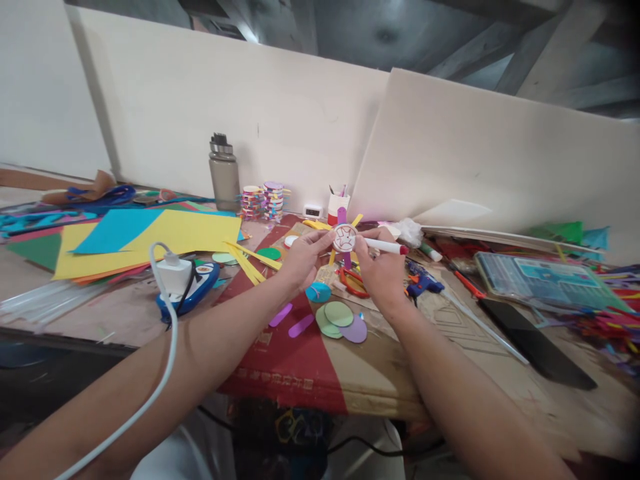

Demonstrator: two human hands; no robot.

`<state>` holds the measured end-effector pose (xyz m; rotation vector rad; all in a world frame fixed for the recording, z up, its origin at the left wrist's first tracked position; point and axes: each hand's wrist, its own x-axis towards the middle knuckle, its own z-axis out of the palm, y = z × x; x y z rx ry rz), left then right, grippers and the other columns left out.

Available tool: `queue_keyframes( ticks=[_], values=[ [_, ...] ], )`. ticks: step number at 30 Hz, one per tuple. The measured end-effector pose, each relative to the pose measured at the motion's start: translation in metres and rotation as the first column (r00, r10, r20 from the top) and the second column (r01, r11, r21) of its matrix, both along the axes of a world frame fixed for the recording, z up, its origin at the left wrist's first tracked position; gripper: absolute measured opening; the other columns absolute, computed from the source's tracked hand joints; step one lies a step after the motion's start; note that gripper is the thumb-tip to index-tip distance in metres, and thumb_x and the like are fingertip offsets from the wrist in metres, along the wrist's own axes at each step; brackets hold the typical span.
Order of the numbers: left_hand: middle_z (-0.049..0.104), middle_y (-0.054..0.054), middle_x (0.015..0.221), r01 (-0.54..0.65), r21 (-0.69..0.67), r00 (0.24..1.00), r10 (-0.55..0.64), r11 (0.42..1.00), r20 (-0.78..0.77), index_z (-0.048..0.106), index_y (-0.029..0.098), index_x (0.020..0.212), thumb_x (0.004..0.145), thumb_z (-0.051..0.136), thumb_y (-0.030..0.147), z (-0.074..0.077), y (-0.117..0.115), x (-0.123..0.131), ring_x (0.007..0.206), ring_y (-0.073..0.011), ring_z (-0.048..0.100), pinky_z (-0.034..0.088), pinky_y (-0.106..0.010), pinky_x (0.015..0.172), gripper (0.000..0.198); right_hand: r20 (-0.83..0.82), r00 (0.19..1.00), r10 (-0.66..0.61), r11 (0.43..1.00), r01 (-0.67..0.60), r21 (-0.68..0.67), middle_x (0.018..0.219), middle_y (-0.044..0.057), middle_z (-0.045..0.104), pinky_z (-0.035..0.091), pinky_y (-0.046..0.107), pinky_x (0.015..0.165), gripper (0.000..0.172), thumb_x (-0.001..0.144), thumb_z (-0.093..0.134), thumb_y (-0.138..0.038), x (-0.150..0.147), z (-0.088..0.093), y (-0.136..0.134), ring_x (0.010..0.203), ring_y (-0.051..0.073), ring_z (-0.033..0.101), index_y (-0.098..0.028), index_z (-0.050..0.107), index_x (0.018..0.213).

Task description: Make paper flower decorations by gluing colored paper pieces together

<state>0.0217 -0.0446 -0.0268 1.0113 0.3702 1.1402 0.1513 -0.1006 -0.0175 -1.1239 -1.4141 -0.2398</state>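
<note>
My left hand (pixel 304 259) pinches the left edge of a small round disc (pixel 345 237). The disc's white face bears reddish-brown drawn lines, and purple and yellow strips stick out around it. In my right hand (pixel 384 267) is a white marker (pixel 385 246) with a red end pointing right. Its other end is at the disc's right edge, where my fingers hide whether it touches. Under the hands lie orange-handled scissors (pixel 354 283), a blue disc (pixel 319 291), a pale green disc (pixel 339 313) and a purple disc (pixel 354 329).
Yellow paper sheets (pixel 150 240) and a blue power strip (pixel 203 287) with a white cable occupy the left. A bottle (pixel 225 175) and stacked discs (pixel 273 201) stand behind. Rightward are a blue glue gun (pixel 423 281), a black phone-like slab (pixel 535 343) and a plastic case (pixel 550 283).
</note>
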Motion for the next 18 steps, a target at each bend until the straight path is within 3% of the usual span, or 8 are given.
queue_keyframes(
  ticks=[4,13,18],
  values=[
    [0.069,-0.005,0.081,0.011,0.017,1.0,-0.01,1.0,-0.013,0.066,0.013,0.081,0.066,0.078,0.034,-0.0002,-0.0003,0.0002,0.071,-0.0137,0.063,0.047,-0.026,0.067,0.028,0.07,0.997,-0.042,0.999,0.044,-0.019,0.078,0.002,0.065,0.045,0.036,0.08,0.011,0.084,0.054,-0.03,-0.0001,-0.0027,0.0,0.076,0.018,0.059,-0.021,0.058,0.08],
    [0.069,-0.005,0.079,0.02,0.04,1.0,-0.02,0.999,-0.01,0.066,0.012,0.081,0.067,0.078,0.033,-0.001,-0.0005,0.0004,0.07,-0.0141,0.063,0.049,-0.027,0.067,0.027,0.003,1.0,-0.012,1.0,0.012,-0.015,0.075,0.002,0.063,0.047,0.033,0.073,0.014,0.085,0.056,-0.033,0.0,0.0003,0.0007,0.072,0.016,0.058,-0.021,0.057,0.078],
    [0.069,-0.005,0.079,0.005,-0.016,1.0,-0.005,1.0,0.03,0.067,0.011,0.084,0.072,0.073,0.026,0.0024,-0.0006,-0.0004,0.069,-0.0125,0.063,0.05,-0.025,0.065,0.02,-0.006,1.0,0.003,1.0,-0.003,0.008,0.074,0.002,0.064,0.048,0.031,0.073,0.012,0.085,0.056,-0.03,0.0014,0.0008,0.0008,0.071,0.016,0.059,-0.021,0.057,0.078]
  ],
)
